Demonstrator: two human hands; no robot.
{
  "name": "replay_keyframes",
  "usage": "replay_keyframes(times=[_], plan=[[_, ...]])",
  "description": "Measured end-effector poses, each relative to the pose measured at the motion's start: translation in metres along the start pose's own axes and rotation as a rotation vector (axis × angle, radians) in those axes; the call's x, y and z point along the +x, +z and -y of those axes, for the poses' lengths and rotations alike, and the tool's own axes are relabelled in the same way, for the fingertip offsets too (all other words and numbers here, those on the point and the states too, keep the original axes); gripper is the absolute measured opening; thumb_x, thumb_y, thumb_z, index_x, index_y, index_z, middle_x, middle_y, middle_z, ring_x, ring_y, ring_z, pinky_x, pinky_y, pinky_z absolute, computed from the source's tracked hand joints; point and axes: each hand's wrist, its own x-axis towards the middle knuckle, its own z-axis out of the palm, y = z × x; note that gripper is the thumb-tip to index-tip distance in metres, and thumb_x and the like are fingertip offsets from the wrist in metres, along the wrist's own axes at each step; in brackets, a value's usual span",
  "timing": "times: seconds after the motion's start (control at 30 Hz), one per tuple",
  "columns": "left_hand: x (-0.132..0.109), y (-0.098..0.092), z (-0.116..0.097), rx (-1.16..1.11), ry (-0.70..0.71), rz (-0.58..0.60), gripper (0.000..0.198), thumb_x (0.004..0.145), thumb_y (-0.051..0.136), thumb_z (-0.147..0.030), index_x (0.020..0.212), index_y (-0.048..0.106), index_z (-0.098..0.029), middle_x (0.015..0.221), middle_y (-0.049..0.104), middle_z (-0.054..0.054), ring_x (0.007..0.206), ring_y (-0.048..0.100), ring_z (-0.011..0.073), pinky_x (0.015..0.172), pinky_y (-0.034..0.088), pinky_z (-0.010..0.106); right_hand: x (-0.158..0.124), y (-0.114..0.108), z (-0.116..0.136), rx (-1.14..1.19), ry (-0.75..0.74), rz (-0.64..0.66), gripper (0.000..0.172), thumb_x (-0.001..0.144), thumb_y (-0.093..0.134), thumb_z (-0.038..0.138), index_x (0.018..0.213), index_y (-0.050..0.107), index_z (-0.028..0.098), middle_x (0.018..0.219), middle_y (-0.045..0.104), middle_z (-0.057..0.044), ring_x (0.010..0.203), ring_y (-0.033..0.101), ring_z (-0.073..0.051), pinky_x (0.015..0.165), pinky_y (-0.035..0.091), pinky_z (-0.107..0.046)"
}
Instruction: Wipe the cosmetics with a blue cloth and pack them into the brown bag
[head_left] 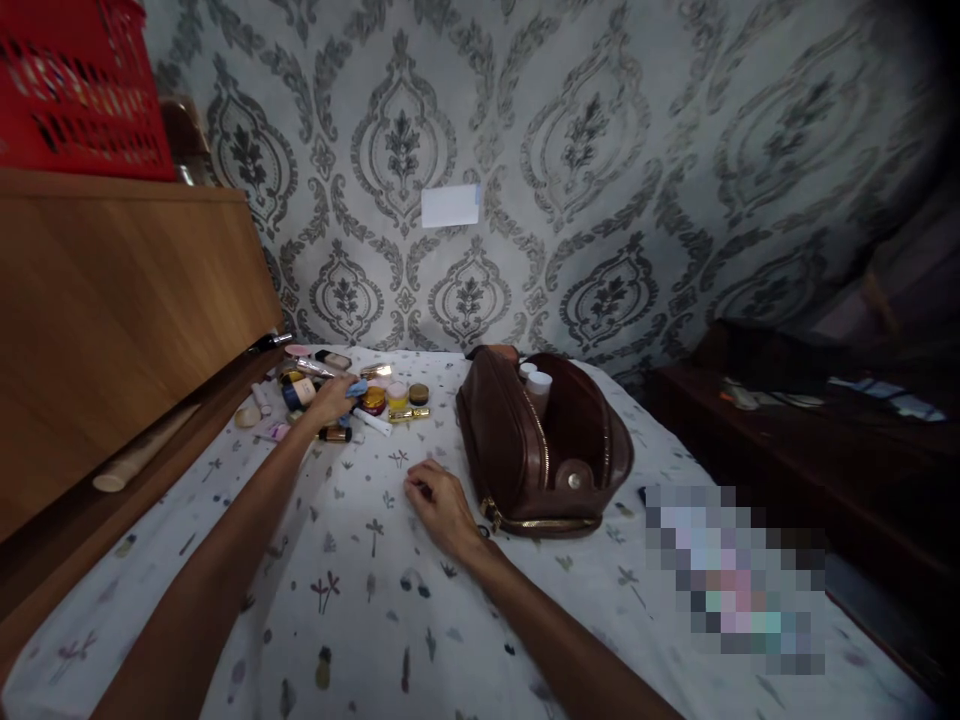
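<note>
My left hand [332, 402] reaches into a spread of cosmetics on the patterned sheet. Its fingers are closed at a small light-blue item [357, 388], whose kind is too small to make out. Close by lie small jars [397, 396], a gold tube [409, 414], a white tube [373, 422] and a dark bottle with a gold part [334, 434]. My right hand [441, 508] rests over the sheet with curled fingers, and nothing shows in it. Just right of it stands a brown toiletry bag [499, 430], unzipped, with white-capped bottles [538, 385] inside.
At the left is a wooden cabinet [127, 320] with a red plastic basket [82, 90] on top. A blurred-out flat object [735, 580] lies on the sheet at the right. Dark furniture [765, 420] stands beyond, and a patterned wall [510, 130] closes the back.
</note>
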Motion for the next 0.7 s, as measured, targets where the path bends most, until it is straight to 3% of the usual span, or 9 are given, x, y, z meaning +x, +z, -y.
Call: replay_keyframes(times=[0.13, 0.3, 0.47, 0.6, 0.7], plan=[[-0.01, 0.001, -0.003, -0.027, 0.023, -0.065, 0.05, 0.076, 0.056, -0.01, 0.125, 0.061, -0.014, 0.126, 0.063, 0.013, 0.118, 0.057, 0.0271, 0.105, 0.043, 0.038, 0.0, 0.001, -0.003, 0.006, -0.007, -0.006, 0.014, 0.085, 0.055, 0.011, 0.076, 0.064, 0.017, 0.086, 0.066, -0.005, 0.076, 0.061, -0.017, 0.07, 0.047, -0.028], [-0.025, -0.002, -0.016, -0.081, 0.02, -0.196, 0.047, 0.081, 0.05, -0.01, 0.127, 0.059, -0.015, 0.127, 0.059, 0.016, 0.126, 0.049, 0.0307, 0.108, 0.039, 0.046, 0.0, 0.001, -0.004, 0.006, -0.013, -0.012, 0.014, 0.084, 0.056, 0.011, 0.076, 0.064, 0.018, 0.085, 0.066, -0.004, 0.074, 0.06, -0.016, 0.069, 0.046, -0.027], [-0.039, -0.007, -0.018, -0.188, 0.015, -0.259, 0.044, 0.08, 0.05, -0.012, 0.123, 0.062, -0.013, 0.124, 0.062, 0.014, 0.121, 0.054, 0.0291, 0.108, 0.041, 0.043, 0.0, 0.0, -0.002, 0.0, -0.021, -0.013, 0.013, 0.084, 0.056, 0.011, 0.076, 0.065, 0.017, 0.084, 0.066, -0.005, 0.074, 0.06, -0.015, 0.069, 0.046, -0.027], [-0.052, -0.012, -0.012, -0.292, 0.005, -0.232, 0.037, 0.081, 0.048, -0.015, 0.114, 0.064, -0.013, 0.103, 0.07, 0.007, 0.094, 0.065, 0.0227, 0.087, 0.054, 0.034, 0.001, 0.001, -0.003, 0.003, -0.014, -0.016, 0.014, 0.083, 0.056, 0.01, 0.075, 0.065, 0.017, 0.084, 0.066, -0.004, 0.074, 0.06, -0.015, 0.069, 0.046, -0.027], [-0.059, -0.015, -0.01, -0.332, -0.002, -0.216, 0.034, 0.087, 0.043, -0.022, 0.114, 0.062, -0.012, 0.088, 0.069, 0.003, 0.079, 0.065, 0.0193, 0.073, 0.055, 0.029, 0.001, 0.002, -0.004, 0.001, -0.016, -0.021, 0.015, 0.083, 0.056, 0.009, 0.074, 0.064, 0.017, 0.083, 0.066, -0.004, 0.074, 0.06, -0.015, 0.069, 0.046, -0.027]])
